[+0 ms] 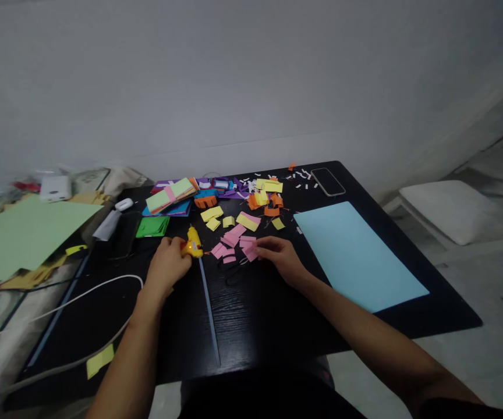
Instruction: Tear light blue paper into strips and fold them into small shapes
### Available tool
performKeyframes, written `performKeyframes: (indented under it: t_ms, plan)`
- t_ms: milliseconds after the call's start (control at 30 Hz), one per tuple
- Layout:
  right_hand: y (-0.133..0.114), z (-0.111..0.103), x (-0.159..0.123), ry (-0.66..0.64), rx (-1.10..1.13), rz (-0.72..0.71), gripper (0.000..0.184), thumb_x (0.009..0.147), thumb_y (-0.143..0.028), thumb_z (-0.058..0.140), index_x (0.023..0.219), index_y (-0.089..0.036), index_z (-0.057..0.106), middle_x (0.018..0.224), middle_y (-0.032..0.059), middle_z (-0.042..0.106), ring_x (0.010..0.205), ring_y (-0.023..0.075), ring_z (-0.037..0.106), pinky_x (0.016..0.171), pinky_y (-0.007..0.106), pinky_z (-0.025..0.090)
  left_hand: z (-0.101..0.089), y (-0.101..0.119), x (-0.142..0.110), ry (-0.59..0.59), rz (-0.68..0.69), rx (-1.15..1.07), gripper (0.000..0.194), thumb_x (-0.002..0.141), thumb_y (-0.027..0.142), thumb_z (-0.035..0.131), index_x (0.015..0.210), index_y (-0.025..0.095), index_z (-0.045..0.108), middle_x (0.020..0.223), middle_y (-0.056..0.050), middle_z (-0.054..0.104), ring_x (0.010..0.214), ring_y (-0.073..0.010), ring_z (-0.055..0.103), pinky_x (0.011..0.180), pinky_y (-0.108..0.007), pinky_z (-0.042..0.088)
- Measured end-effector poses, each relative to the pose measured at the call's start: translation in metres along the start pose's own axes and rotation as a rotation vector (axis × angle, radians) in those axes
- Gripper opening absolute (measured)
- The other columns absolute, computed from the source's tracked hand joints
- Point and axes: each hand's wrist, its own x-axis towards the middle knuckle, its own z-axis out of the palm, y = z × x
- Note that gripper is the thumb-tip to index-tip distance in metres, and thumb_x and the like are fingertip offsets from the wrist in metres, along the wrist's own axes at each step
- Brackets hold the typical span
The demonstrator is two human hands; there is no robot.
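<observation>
While the left hand (167,266) is holding a yellow plastic glue gun (194,241) in a closed grip, the right hand (283,261) is touching small pink paper pieces (231,237) on the black tabletop (269,317), whether pinching one I cannot tell.

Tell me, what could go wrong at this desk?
The glue gun by the left hand has a glowing light, so it may be hot enough to burn. The white cable loops beside the left forearm and could snag. The pink papers by the right hand might scatter if brushed.
</observation>
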Motion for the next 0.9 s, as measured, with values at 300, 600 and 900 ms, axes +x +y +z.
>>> performKeyframes:
  t_ms: [300,600,900]
  plan:
    - [0.008,0.006,-0.005,-0.035,0.030,0.003,0.051,0.066,-0.032,0.091,0.106,-0.025,0.061,0.084,-0.0018,0.075,0.076,0.0175,0.072,0.075,0.032,0.058,0.000,0.042,-0.026,0.303,0.343,-0.450,0.017,0.091,0.025,0.056,0.105,0.020,0.065,0.105,-0.010,0.068,0.102,-0.0276,0.065,0.091,-0.041,0.053]
    - [0.011,0.013,-0.012,-0.122,0.008,-0.010,0.046,0.065,-0.038,0.094,0.098,-0.024,0.064,0.088,-0.0002,0.077,0.084,0.0187,0.075,0.088,0.036,0.059,0.028,0.083,-0.052,-0.010,0.474,-0.849,0.027,0.100,0.042,0.059,0.088,0.019,0.068,0.071,0.002,0.060,0.064,-0.0134,0.054,0.062,-0.025,0.042]
    - [0.010,0.012,-0.011,-0.202,-0.247,-0.040,0.032,0.079,-0.051,0.081,0.077,-0.019,0.075,0.071,0.0004,0.073,0.067,0.0167,0.066,0.070,0.031,0.052,0.031,0.077,-0.045,-0.110,0.465,-0.861,0.035,0.097,0.048,0.063,0.083,0.017,0.071,0.067,0.003,0.057,0.062,-0.0119,0.050,0.059,-0.023,0.038]
